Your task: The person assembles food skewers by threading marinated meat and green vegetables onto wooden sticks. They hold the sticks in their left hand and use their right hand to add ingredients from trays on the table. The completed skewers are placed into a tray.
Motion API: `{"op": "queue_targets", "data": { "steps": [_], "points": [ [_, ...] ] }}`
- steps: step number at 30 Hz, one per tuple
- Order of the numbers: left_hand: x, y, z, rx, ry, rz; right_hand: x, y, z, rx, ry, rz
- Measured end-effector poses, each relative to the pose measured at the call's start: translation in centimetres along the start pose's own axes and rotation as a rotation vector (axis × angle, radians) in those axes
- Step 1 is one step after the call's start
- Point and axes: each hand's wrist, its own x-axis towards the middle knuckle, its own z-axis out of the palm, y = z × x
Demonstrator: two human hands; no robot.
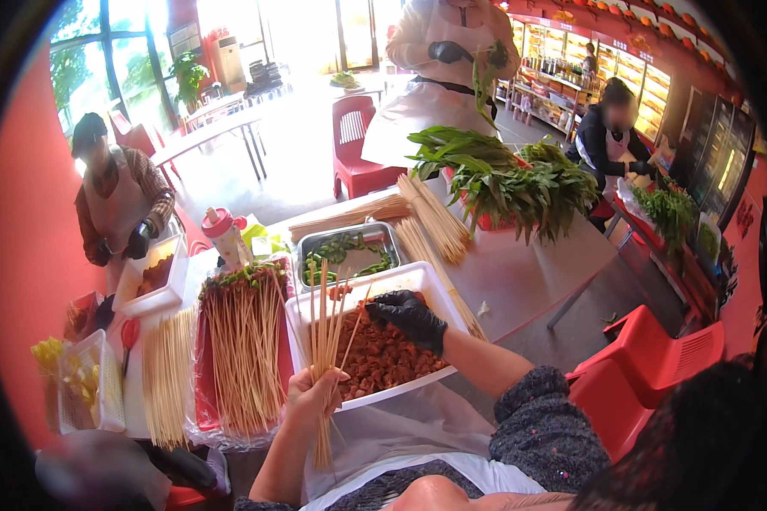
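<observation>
My bare left hand is closed around a fanned bundle of bamboo skewers, their tips pointing up and away from me. My right hand, in a black glove, is over a white tub of reddish-brown marinated meat pieces. Its fingers are bunched beside one of the skewers; what they pinch is hidden. Behind the tub sits a metal tray of cut green peppers. To the left, a red plastic-lined tray holds many loaded skewers.
Loose bamboo skewers lie at left, and more bundles at the back. A pink-lidded bottle, red scissors and leafy greens share the table. Co-workers stand around. Red chairs are at right.
</observation>
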Motion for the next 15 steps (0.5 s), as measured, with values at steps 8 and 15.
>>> {"op": "queue_targets", "data": {
  "steps": [8,15],
  "points": [
    [-0.21,0.37,-0.09,0.010,-0.089,-0.058,-0.18,-0.61,0.46,0.026,0.068,-0.008],
    [-0.03,0.43,0.02,0.047,-0.039,-0.107,-0.09,-0.23,-0.20,0.129,0.105,0.020]
  ]
}}
